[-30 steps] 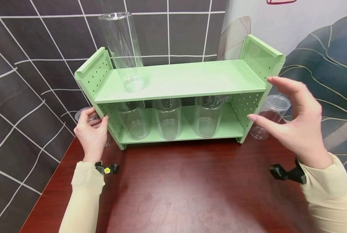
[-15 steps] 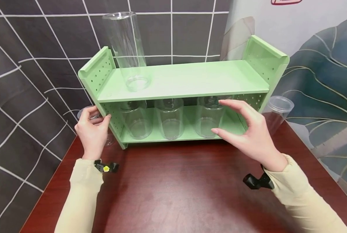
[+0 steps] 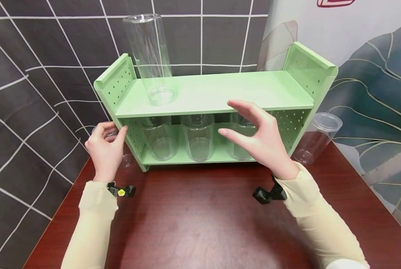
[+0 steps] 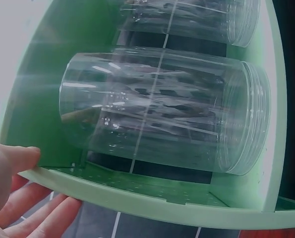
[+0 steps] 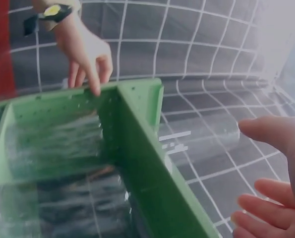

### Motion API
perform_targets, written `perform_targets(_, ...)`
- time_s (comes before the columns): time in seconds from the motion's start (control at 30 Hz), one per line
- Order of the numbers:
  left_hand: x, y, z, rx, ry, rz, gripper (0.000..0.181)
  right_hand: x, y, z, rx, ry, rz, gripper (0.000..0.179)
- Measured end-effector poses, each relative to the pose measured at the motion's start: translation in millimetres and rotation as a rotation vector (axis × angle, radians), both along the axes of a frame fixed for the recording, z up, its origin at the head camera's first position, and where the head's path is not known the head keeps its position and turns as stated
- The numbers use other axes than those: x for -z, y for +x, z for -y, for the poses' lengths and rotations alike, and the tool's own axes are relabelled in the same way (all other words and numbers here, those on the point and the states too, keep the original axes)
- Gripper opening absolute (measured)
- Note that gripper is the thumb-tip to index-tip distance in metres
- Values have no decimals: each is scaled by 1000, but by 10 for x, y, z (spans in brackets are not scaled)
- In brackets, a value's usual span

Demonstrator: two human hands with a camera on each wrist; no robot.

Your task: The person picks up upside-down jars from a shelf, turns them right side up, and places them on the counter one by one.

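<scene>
A light green two-tier shelf [image 3: 217, 89] with perforated side panels stands on the table. My left hand [image 3: 104, 153] grips its left side panel, thumb on the inner face and fingers on the outer, as the left wrist view shows. On the upper board, at the left end, stands a tall clear jar [image 3: 150, 56]. Three more clear jars stand on the lower board: a left jar [image 3: 160, 144], a middle jar [image 3: 198, 138] and a right jar [image 3: 238, 147]. Holding nothing, my right hand [image 3: 262, 138] hovers before the shelf, thumb and fingers apart, overlapping the right jar.
A clear jar [image 3: 318, 138] stands on the reddish-brown table [image 3: 200, 216] right of the shelf. Another jar [image 3: 127, 160] is partly hidden behind my left hand. A dark wall [image 3: 227, 37] with white grid lines rises behind and along the left.
My right hand has moved left from beside the shelf's right panel to in front of the shelf, its thumb and fingers staying apart. My left hand keeps its grip on the left panel.
</scene>
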State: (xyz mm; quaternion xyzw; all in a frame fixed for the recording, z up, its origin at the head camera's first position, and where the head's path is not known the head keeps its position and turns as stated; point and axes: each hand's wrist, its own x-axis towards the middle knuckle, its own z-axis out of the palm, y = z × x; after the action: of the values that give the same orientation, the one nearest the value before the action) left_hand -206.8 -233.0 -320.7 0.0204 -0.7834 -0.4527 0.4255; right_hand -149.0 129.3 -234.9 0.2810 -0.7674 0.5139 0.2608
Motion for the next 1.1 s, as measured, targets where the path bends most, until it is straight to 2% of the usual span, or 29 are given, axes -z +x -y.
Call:
perform_targets(0.13, 3, -15, -14, -2, 8, 4, 27, -146, -170, 176, -38, 7, 70, 60)
perform_targets(0.37, 21, -32, -38, -14, -5, 10, 26, -265, -743, 443, -85, 59, 194, 83)
perform_targets(0.53, 26, -30, -47, -18, -5, 10, 24, -395, -996, 629, -92, 110, 286, 96)
perform_targets(0.7, 13, -23, -41, -11, -5, 11, 27, -517, -1143, 810, -87, 181, 389, 106)
perform_targets(0.83, 19, -5, -30, -16, -6, 20, 27, -530, -1216, 1001, -119, 222, 441, 113)
perform_targets(0.97, 37, 9, -23, -16, -8, 27, 26, -486, -1255, 1170, -123, 269, 462, 115)
perform_targets(1.1, 32, -10, -26, -4, -16, 23, 26, -470, -1286, 1246, -87, 285, 443, 106)
